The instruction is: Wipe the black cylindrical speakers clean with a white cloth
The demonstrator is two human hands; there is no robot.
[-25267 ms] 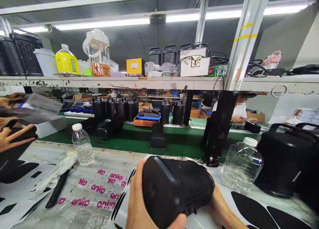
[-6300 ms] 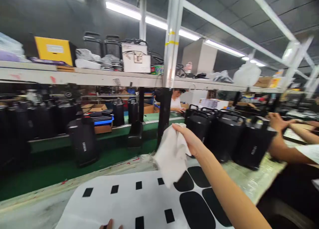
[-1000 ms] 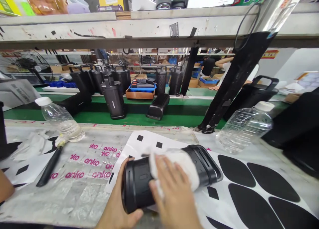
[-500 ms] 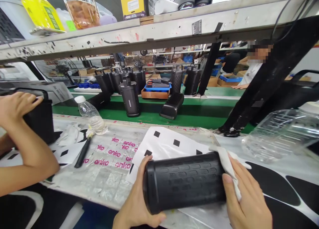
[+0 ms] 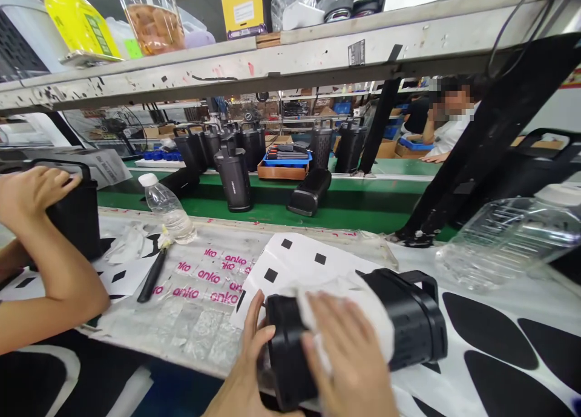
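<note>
A black portable speaker (image 5: 415,326) with a carry handle at its right end lies on its side over the bench. Its near left end is gripped by my left hand (image 5: 247,368), thumb and fingers around the edge. My right hand (image 5: 347,350) presses a white cloth (image 5: 379,311) onto the middle of the speaker; the fingers are slightly blurred. The cloth and hand hide much of the speaker's side. Under and behind it lies a white sheet with black squares (image 5: 295,262).
A co-worker's arm (image 5: 59,278) reaches in at left, by another black speaker. A clear bottle (image 5: 170,211) and a black-handled brush-like tool (image 5: 153,275) lie left. A large plastic bottle (image 5: 508,241) is at right. Several speakers stand on the green belt (image 5: 272,196), under a shelf (image 5: 295,54).
My right hand and the cloth have moved left from the speaker's right end to its middle. The speaker is turned, so its handle now shows at right. My left hand still grips the left end.
</note>
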